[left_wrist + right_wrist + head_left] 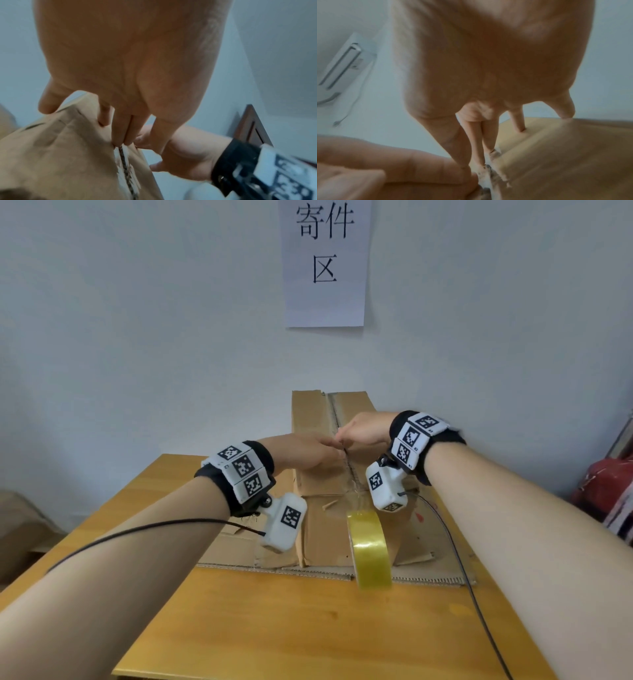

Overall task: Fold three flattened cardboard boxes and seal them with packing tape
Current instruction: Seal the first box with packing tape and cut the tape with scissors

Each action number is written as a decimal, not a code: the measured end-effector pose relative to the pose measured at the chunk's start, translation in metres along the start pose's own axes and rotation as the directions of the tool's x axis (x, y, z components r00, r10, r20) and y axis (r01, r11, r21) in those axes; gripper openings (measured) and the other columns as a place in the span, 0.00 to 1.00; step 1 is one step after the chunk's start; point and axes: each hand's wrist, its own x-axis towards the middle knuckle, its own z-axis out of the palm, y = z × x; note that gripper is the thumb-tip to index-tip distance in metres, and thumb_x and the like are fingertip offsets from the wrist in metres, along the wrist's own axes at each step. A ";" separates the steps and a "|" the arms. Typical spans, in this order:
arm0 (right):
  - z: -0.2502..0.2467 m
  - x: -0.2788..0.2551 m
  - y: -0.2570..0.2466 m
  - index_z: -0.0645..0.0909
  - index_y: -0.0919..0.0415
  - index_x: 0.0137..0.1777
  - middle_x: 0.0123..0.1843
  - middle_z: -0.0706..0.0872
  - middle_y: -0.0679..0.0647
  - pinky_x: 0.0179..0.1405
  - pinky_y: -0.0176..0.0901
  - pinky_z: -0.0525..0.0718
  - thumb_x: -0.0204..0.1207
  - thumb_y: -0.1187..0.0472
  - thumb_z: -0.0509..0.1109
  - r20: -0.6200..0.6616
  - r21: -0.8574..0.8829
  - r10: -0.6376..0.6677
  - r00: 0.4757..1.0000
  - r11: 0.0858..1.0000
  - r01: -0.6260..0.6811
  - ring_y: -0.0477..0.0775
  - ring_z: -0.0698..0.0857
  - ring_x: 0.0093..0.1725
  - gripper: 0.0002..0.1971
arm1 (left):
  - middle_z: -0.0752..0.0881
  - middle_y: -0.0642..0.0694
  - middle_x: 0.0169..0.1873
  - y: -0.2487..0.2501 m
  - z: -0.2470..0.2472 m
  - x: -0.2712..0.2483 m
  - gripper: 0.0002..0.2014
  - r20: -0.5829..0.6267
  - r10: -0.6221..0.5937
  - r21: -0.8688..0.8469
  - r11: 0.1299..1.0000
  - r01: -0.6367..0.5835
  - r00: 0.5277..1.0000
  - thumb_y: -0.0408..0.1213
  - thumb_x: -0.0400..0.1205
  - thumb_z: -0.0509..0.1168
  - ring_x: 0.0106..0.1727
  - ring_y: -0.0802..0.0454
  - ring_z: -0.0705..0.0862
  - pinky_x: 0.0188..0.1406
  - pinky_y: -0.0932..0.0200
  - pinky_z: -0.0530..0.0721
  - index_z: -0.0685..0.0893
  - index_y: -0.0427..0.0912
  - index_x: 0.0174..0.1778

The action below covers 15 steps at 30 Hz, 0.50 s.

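Observation:
A brown cardboard box (310, 412) stands folded on a flattened cardboard sheet (239, 549) on the wooden table (308, 628). Clear tape runs along its top seam (125, 162). The yellowish tape roll (370, 546) hangs from that strip over the box's near face. My left hand (325, 448) lies on the top left of the seam, and its straight fingers (123, 128) press down at the seam. My right hand (346, 436) comes in from the right, its fingers (477, 148) also pressing on the seam, close to the left fingertips. Neither hand grips anything.
A paper sign (324, 261) hangs on the wall behind the box. A red bag (606, 487) sits at the far right and another cardboard box (17, 525) at the lower left. Black cables trail from both wrist cameras across the table.

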 end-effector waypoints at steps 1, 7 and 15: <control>0.000 0.001 0.000 0.90 0.56 0.53 0.66 0.86 0.55 0.66 0.52 0.78 0.82 0.53 0.67 -0.002 0.015 0.002 1.000 1.000 -0.002 0.59 0.81 0.66 0.11 | 0.74 0.51 0.79 0.000 0.000 -0.001 0.21 -0.030 -0.008 -0.021 1.000 0.007 1.000 0.48 0.90 0.59 0.80 0.50 0.70 0.79 0.55 0.62 0.75 0.50 0.80; 0.004 -0.002 0.002 0.82 0.56 0.73 0.73 0.82 0.58 0.73 0.55 0.78 0.85 0.66 0.62 0.044 -0.088 0.014 0.999 0.996 -0.010 0.63 0.81 0.70 0.19 | 0.75 0.51 0.74 0.004 -0.010 0.005 0.22 -0.076 -0.025 -0.012 1.000 0.024 0.997 0.48 0.90 0.60 0.77 0.54 0.70 0.72 0.59 0.61 0.75 0.44 0.79; 0.010 -0.018 0.005 0.82 0.60 0.60 0.57 0.84 0.57 0.61 0.52 0.82 0.84 0.55 0.66 0.032 -0.039 0.037 0.999 0.999 -0.036 0.64 0.84 0.61 0.12 | 0.73 0.43 0.80 0.011 -0.021 0.041 0.24 -0.066 -0.051 0.076 0.996 0.056 0.997 0.49 0.91 0.56 0.80 0.46 0.70 0.80 0.52 0.63 0.76 0.38 0.78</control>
